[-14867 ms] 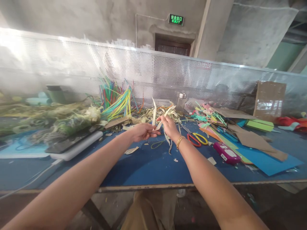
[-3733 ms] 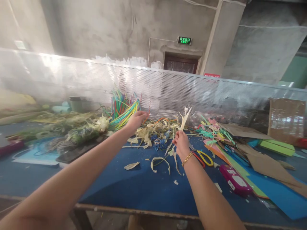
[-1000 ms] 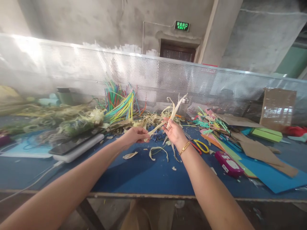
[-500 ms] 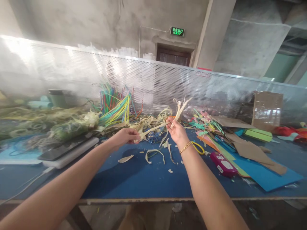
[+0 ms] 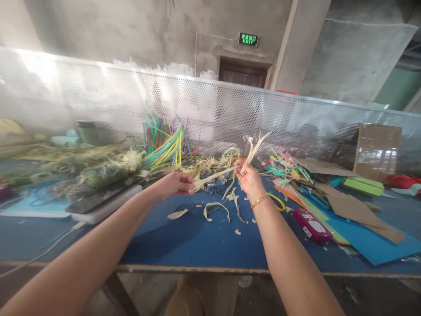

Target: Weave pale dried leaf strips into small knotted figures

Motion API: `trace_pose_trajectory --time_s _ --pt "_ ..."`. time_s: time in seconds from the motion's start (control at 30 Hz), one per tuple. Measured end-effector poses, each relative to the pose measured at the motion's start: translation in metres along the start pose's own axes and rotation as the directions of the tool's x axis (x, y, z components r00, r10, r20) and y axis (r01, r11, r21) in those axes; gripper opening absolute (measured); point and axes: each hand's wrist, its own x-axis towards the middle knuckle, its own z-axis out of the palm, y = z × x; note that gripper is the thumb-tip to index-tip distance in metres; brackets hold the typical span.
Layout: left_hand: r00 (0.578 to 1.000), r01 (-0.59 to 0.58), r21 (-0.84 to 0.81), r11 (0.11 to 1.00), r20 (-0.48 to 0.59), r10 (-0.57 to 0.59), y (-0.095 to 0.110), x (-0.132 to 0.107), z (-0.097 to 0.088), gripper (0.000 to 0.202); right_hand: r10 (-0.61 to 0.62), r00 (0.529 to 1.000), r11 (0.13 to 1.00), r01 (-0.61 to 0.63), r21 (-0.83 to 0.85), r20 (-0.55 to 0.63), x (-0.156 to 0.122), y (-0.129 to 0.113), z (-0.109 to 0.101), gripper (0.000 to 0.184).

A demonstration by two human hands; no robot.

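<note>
A long pale strip of dried corn husk (image 5: 215, 176) stretches between my two hands above the blue table. My left hand (image 5: 176, 183) pinches its near end between thumb and fingers. Closed around the other end is my right hand (image 5: 249, 177), with a gold chain bracelet at the wrist. More pale husk (image 5: 255, 151) sticks up out of the right fingers, splayed at its tips. Below lie a curled husk strip (image 5: 217, 206), a small flat husk piece (image 5: 178, 214) and some scraps. Behind the strip is a tangle of blue cord (image 5: 213, 184), partly covered.
Heaped husks (image 5: 197, 166) and a bundle of colourful stems (image 5: 164, 140) lie against a perforated metal screen (image 5: 230, 109). To the left, a phone (image 5: 98, 196) rests on a white device. At right are a magenta case (image 5: 312, 225), blue sheets (image 5: 375, 245) and cardboard (image 5: 355, 210).
The view has turned slightly left, so everything sits a little further right. Both hands keep their hold on the husk strip, which stays stretched between them.
</note>
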Motion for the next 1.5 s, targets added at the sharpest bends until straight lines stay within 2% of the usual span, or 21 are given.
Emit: trace_pose_trajectory --time_s 0.1,0.2,0.33,0.4,0.5,0.57,0.67,0.73,0.83,1.0,1.07,1.13,1.23,1.3,1.33,1.4,1.5 --pt "0.986 -0.084 0.081 0.993 -0.137 0.094 -0.004 0.005 0.002 0.023 -0.005 1.0 1.0 0.005 -0.007 0.01 -0.002 0.002 0.002 0.014" --pt "0.98 -0.065 0.055 0.996 -0.183 0.074 -0.007 0.006 0.004 0.023 -0.013 0.998 0.999 0.015 -0.033 0.055 -0.002 0.003 0.002 0.012" --pt "0.99 0.038 -0.18 0.983 -0.125 -0.062 -0.007 0.002 0.008 0.027 -0.055 0.998 0.995 0.056 -0.081 0.016 0.001 0.002 -0.003 0.015" --pt "0.99 0.034 -0.323 0.946 -0.12 -0.077 -0.005 0.0 0.013 0.029 -0.08 0.997 0.991 0.08 -0.104 -0.001 0.001 0.003 -0.002 0.018" --pt "0.988 -0.027 -0.431 0.902 -0.146 -0.04 -0.004 -0.001 0.023 0.028 -0.026 0.993 0.993 0.039 -0.108 0.117 -0.007 0.01 0.006 0.023" --pt "0.98 -0.087 -0.419 0.904 -0.198 0.002 -0.004 0.0 0.028 0.028 0.067 0.969 0.989 -0.032 -0.147 0.239 -0.018 0.018 0.017 0.027" --pt "0.963 -0.166 -0.371 0.914 -0.261 0.069 -0.007 0.001 0.032 0.029 0.18 0.924 0.964 -0.098 -0.247 0.338 -0.038 0.031 0.033 0.034" --pt "0.955 -0.184 -0.335 0.924 -0.285 0.087 -0.009 0.002 0.034 0.033 0.203 0.913 0.951 -0.099 -0.292 0.355 -0.049 0.037 0.041 0.038" --pt "0.939 -0.222 -0.244 0.944 -0.313 0.14 -0.009 0.002 0.036 0.034 0.177 0.924 0.951 -0.071 -0.301 0.339 -0.057 0.04 0.047 0.038" --pt "0.955 -0.218 -0.082 0.972 -0.223 0.196 -0.005 -0.003 0.042 0.004 0.146 0.918 0.942 -0.016 -0.334 0.368 -0.059 0.041 0.049 0.036" --pt "0.956 -0.236 -0.123 0.964 -0.205 0.208 -0.003 -0.005 0.045 0.01 0.146 0.906 0.923 0.02 -0.384 0.398 -0.061 0.044 0.05 0.035" --pt "0.96 -0.267 -0.22 0.938 -0.141 0.24 -0.002 -0.007 0.05 0.02 0.154 0.885 0.892 0.067 -0.447 0.44 -0.064 0.048 0.052 0.035" --pt "0.959 -0.277 -0.324 0.905 -0.036 0.28 -0.002 -0.009 0.056 0.026 0.167 0.828 0.853 0.151 -0.5 0.535 -0.069 0.052 0.054 0.033" --pt "0.959 -0.28 -0.371 0.886 -0.057 0.279 -0.003 -0.009 0.059 0.028 0.159 0.803 0.833 0.203 -0.515 0.574 -0.071 0.05 0.054 0.031" --pt "0.959 -0.283 -0.4 0.872 -0.09 0.27 -0.004 -0.009 0.059 0.029 0.147 0.807 0.819 0.225 -0.528 0.572 -0.07 0.048 0.054 0.03" --pt "0.955 -0.295 -0.46 0.838 -0.168 0.244 -0.004 -0.007 0.058 0.032 0.094 0.844 0.775 0.271 -0.571 0.529 -0.067 0.045 0.052 0.029" --pt "0.955 -0.286 -0.526 0.801 -0.224 0.194 -0.003 -0.006 0.054 0.035 -0.081 0.903 0.676 0.361 -0.643 0.422 -0.06 0.043 0.046 0.026"
